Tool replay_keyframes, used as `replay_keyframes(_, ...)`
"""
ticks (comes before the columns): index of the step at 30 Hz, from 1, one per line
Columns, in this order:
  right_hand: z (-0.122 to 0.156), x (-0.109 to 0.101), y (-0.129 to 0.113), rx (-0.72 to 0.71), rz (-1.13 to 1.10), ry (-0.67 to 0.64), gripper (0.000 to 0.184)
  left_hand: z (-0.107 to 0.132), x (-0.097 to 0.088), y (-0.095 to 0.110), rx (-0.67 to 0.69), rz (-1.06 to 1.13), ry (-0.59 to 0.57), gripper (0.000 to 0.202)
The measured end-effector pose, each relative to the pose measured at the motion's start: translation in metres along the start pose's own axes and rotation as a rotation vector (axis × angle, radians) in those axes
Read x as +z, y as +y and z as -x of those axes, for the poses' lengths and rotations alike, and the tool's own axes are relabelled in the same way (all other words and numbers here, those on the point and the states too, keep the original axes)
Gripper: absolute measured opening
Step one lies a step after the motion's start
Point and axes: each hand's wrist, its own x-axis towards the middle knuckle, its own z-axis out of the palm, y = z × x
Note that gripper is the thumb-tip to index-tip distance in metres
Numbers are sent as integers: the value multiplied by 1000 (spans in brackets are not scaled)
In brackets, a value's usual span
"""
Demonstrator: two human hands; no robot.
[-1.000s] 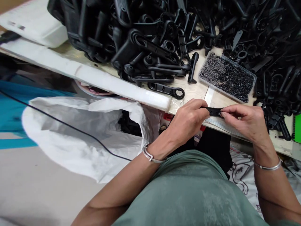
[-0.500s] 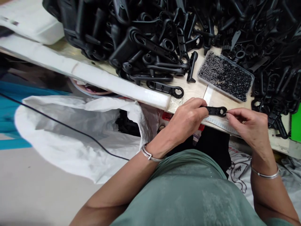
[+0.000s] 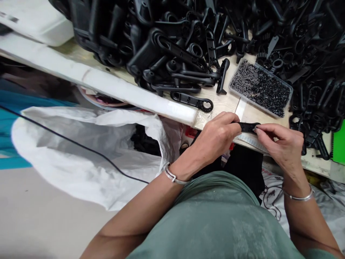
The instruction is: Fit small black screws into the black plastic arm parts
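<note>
My left hand [image 3: 219,133] grips one end of a black plastic crank arm [image 3: 247,127] just over the table's front edge. At the arm's other end, around its ring, my right hand [image 3: 281,142] pinches thumb and forefinger together. A tiny glint shows at those fingertips, too small to name. Behind the hands stands a clear plastic box [image 3: 288,99] holding many tiny grey and black pieces. A similar black crank arm [image 3: 188,100] with a ring end lies on the table to the left of the box.
Black plastic parts [image 3: 172,54] are heaped at the back and right. A white padded strip [image 3: 121,88] runs along the table's left edge. Below it hangs an open white sack [image 3: 88,144], crossed by a black cable [image 3: 107,163]. A green panel [image 3: 339,144] stands far right.
My right hand has moved slightly left, its fingertips now covering more of the ring end. The crank arm is tilted a little differently in my left hand, and the view has shifted slightly.
</note>
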Motion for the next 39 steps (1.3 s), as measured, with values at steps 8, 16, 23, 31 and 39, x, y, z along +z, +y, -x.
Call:
replay_keyframes(8, -10, -1, 4, -47, -74, -95, 7, 1, 1, 0, -15, 24, 10, 21)
replay_keyframes(16, -1, -6, 12, 222, -200, -29, 8, -1, -2, -1, -2, 37, -20, 22)
replay_keyframes(23, 5, -8, -4, -3, 23, -29, 9, -2, 0, -1, 20, 38, 16, 23)
replay_keyframes(31, 1, 1, -9, -166, 233, -41, 14, 1, 2, -2, 19, 17, 14, 23)
replay_keyframes(39, 2, -6, -7, 41, 99, 2, 11, -1, 1, -1, 9, 47, 0, 24)
